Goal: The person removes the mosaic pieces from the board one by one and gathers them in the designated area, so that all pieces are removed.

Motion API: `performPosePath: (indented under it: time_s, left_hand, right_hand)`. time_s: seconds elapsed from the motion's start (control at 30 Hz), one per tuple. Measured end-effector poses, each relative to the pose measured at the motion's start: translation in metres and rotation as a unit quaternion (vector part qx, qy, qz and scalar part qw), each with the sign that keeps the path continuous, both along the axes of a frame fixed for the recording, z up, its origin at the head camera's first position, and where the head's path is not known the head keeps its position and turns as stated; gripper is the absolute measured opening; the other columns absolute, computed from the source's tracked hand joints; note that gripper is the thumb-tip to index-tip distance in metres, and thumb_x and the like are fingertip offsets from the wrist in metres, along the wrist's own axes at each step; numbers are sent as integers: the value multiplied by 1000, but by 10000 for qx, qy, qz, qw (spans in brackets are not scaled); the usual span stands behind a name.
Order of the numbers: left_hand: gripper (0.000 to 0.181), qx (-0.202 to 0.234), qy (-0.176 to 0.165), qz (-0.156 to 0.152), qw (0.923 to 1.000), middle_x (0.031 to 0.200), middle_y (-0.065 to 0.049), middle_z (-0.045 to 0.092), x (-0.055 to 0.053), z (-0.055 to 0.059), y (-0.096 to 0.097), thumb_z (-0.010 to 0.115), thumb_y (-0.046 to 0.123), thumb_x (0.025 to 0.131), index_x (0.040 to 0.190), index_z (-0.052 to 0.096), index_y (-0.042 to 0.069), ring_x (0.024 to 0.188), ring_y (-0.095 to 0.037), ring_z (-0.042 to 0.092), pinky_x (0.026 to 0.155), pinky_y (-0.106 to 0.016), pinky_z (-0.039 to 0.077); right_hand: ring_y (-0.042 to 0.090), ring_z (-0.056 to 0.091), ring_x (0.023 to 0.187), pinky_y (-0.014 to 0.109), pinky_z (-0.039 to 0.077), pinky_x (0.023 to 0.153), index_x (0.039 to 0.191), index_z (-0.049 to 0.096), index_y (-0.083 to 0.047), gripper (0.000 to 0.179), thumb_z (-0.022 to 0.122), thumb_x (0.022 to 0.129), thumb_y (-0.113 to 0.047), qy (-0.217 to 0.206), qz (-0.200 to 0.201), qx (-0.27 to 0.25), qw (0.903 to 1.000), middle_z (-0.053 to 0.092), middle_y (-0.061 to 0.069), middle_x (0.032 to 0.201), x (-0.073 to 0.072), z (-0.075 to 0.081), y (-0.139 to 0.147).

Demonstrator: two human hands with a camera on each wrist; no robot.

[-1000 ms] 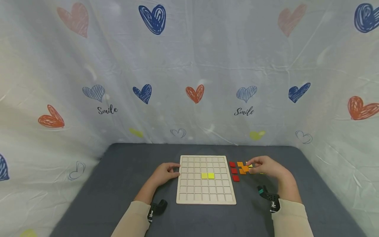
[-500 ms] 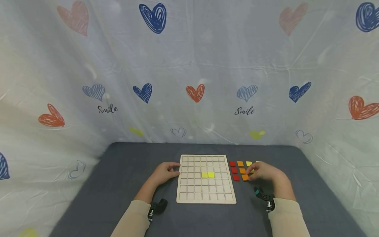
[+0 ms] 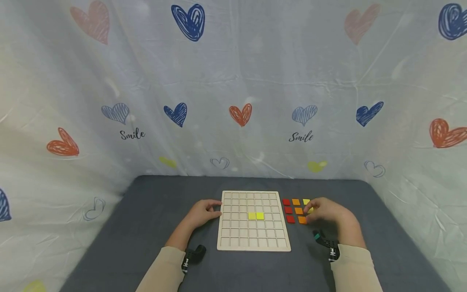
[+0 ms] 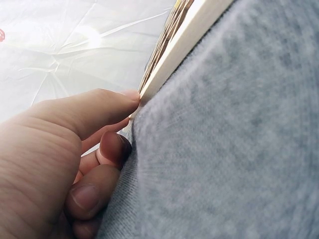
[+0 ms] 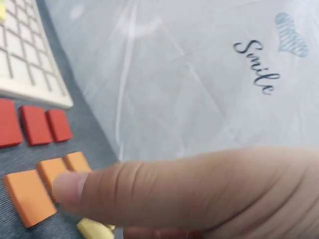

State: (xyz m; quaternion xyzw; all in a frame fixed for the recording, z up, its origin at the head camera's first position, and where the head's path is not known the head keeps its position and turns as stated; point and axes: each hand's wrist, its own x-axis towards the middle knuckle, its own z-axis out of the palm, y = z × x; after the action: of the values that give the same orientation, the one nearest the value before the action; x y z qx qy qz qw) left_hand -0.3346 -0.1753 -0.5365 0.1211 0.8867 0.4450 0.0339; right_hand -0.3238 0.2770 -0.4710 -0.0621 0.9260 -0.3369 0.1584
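A pale wooden grid board [image 3: 233, 233] lies on the table, with two yellow square tiles [image 3: 252, 216] in cells near its middle. My left hand [image 3: 203, 213] rests at the board's left edge, thumb and forefinger apart and touching its side. In the left wrist view, the thumb [image 4: 94, 112] meets the board's edge [image 4: 174, 50]. Right of the board, my right hand [image 3: 326, 211] hovers low beside the front orange tile [image 3: 302, 220], fingers loosely bent. The right wrist view shows the thumb [image 5: 149, 191] over the orange tiles [image 5: 30, 196]; nothing visible is held. Its other fingers are mostly hidden.
A column of red tiles [image 3: 288, 210] stands between the board and the orange ones. More yellow tiles [image 3: 306, 201] are partly covered by the right hand. A dark grey cloth [image 3: 175, 190] covers the table, and a heart-print curtain [image 3: 233, 81] hangs behind it.
An orange tile the right hand held came down to the front of the orange column and was let go. The right hand moved slightly nearer me. My left hand stayed at the board.
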Motion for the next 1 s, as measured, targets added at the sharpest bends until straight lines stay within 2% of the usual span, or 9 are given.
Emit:
performPosePath:
  time_s: [0.13, 0.3, 0.37, 0.5, 0.67, 0.77, 1.0]
  left_hand:
    - [40, 16, 16, -25, 10000, 63, 1, 54, 0, 1, -1, 79, 21, 93, 130, 72, 9, 54, -12, 45, 57, -30, 40]
    - [40, 66, 40, -57, 10000, 63, 1, 54, 2, 1, 0, 79, 21, 93, 130, 72, 9, 54, -14, 46, 57, -32, 41]
    - [40, 88, 30, -62, 9999, 63, 0, 54, 1, 1, -1, 79, 21, 93, 130, 71, 8, 54, -14, 46, 58, -32, 41]
    - [40, 46, 7, -53, 10000, 63, 1, 54, 1, 0, -1, 79, 22, 93, 130, 72, 9, 53, -13, 45, 57, -31, 40]
    - [40, 13, 36, -61, 10000, 63, 1, 54, 2, 1, -1, 79, 22, 93, 130, 72, 9, 53, -12, 45, 56, -29, 40]
    - [40, 51, 49, -55, 10000, 63, 1, 55, 2, 2, -1, 79, 22, 93, 130, 72, 9, 54, -13, 45, 57, -30, 40]
    - [39, 64, 102, -79, 9999, 64, 1, 55, 2, 2, -1, 79, 22, 93, 129, 72, 9, 54, -14, 46, 57, -32, 41]
  right_hand:
    - [22, 53, 83, 40, 42, 73, 103, 72, -2, 22, 80, 86, -14, 270, 148, -152, 9994, 63, 6, 94, 3, 10, -1]
    - [17, 42, 61, 34, 38, 60, 111, 71, 0, 27, 77, 92, -17, 545, 240, -461, 9972, 43, -1, 69, 6, 21, -6]
    - [16, 39, 57, 33, 37, 56, 114, 69, 0, 28, 75, 94, -18, 613, 278, -618, 9958, 38, -2, 64, 8, 26, -10]
    - [14, 36, 50, 32, 36, 50, 117, 68, -2, 29, 73, 97, -23, 813, 373, -869, 9922, 37, -2, 62, 11, 34, -18]
    - [11, 28, 48, 31, 36, 49, 116, 67, -3, 28, 74, 97, -22, 1159, 507, -1130, 9855, 33, -3, 63, 9, 36, -30]
    - [11, 27, 49, 31, 39, 53, 116, 67, -3, 27, 75, 96, -20, 1270, 595, -1298, 9816, 31, -2, 65, 9, 36, -40]
    - [10, 24, 53, 30, 34, 53, 117, 68, -6, 25, 75, 97, -19, 1383, 798, -1489, 9759, 27, -2, 68, 8, 30, -64]
